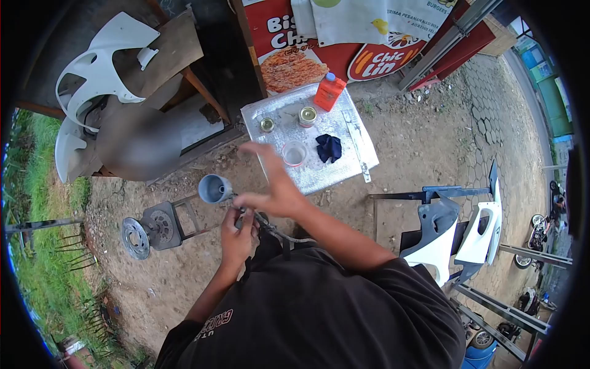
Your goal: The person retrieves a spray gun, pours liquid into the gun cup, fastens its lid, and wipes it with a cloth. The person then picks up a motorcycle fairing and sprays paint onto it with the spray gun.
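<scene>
In front of my body, my left hand (238,238) is closed around a spray gun whose open grey cup (214,189) faces up toward the camera. A thin hose (279,234) runs from the gun beside my shirt. Above the gun, my right hand (273,184) has its fingers spread, and its thumb is near the gun; whether they touch I cannot tell. Past that hand, a foil-covered table (326,176) holds a clear plastic cup (295,154), a dark blue cloth (329,148), an open can (307,116), a smaller jar (267,125) and a red bottle with a blue cap (330,92).
A metal strip (356,141) lies along the table's right side. Left of me is a stand with a brake disc (135,238). White fairing panels (114,58) rest at upper left; more fairings (479,234) hang on a rack to the right. Banners (369,31) hang behind the table.
</scene>
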Demonstrator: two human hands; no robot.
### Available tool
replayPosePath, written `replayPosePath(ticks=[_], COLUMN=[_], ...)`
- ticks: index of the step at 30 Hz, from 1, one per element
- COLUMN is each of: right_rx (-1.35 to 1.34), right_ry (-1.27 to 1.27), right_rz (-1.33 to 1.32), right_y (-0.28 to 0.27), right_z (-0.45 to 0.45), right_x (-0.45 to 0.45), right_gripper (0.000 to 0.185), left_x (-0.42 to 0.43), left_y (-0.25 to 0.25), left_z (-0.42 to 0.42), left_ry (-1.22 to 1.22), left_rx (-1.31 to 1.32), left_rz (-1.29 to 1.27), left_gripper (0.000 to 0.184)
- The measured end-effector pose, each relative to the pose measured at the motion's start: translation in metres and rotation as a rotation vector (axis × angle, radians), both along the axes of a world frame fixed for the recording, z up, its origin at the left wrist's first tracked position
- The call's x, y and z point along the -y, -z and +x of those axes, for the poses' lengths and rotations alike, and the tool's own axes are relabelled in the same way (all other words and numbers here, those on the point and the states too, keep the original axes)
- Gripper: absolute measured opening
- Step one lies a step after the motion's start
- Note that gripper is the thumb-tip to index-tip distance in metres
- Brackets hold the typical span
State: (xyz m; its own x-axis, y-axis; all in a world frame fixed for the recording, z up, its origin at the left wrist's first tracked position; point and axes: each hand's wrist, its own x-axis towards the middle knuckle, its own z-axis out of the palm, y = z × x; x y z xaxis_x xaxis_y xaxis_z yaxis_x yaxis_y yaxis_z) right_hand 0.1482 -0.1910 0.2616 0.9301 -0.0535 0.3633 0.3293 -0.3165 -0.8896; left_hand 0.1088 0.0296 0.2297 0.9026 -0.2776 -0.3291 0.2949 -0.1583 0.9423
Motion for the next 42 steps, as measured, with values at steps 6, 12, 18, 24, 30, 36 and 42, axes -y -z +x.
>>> replayPosePath(ticks=[6,12,18,24,30,36,42], right_rx=[-0.33,-0.471,-0.201,-0.164,-0.085,-0.051,-0.151], right_ry=[0.643,0.57,0.47,0.313,0.198,0.082,-0.075], right_rz=[-0.21,-0.215,-0.193,0.216,0.202,-0.273,-0.362], right_y=[0.129,0.211,0.165,0.039,-0.055,-0.122,-0.158], right_z=[-0.005,0.018,0.013,-0.024,-0.043,-0.036,-0.025], right_x=[0.059,0.054,0.052,0.047,0.049,0.06,0.073], right_gripper=[0.127,0.116,0.105,0.111,0.092,0.09,0.094], left_x=[-0.045,-0.064,-0.059,-0.047,-0.018,-0.004,-0.003], left_y=[0.006,-0.001,-0.01,-0.011,-0.015,-0.017,-0.022], left_z=[0.016,0.022,0.031,0.046,0.049,0.048,0.053], left_ry=[-0.099,-0.055,-0.031,0.038,0.187,0.291,0.313], left_rx=[-0.021,-0.017,0.051,0.045,0.117,0.156,0.164], left_rz=[-0.011,0.082,0.141,0.081,0.002,-0.058,-0.059], left_gripper=[0.035,0.038,0.033,0.033,0.033,0.033,0.037])
